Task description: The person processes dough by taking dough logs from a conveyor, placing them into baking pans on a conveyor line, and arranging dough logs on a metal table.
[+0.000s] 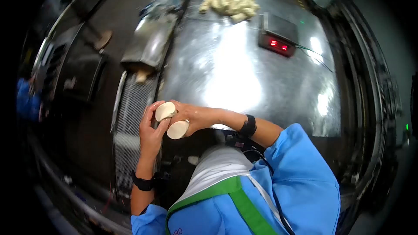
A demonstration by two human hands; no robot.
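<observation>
Two thick, pale dough pieces with round flat ends are in my hands, just above the right edge of a mesh conveyor. My left hand (152,134) is closed, thumb and fingers around the upper dough piece (166,111). From the right, my right hand (197,118) grips the lower dough piece (178,130); its fingertips also reach the upper one. The hands almost touch, and some right-hand fingers are hidden behind the dough. Under my left hand runs the mesh conveyor (133,115).
A metal hood (146,41) covers the belt's far part, with another pale piece (141,76) at its opening. On the steel table (187,67) lie a heap of dough pieces (230,4) and a box with red digits (278,35). A person's blue sleeve (27,100) shows far left.
</observation>
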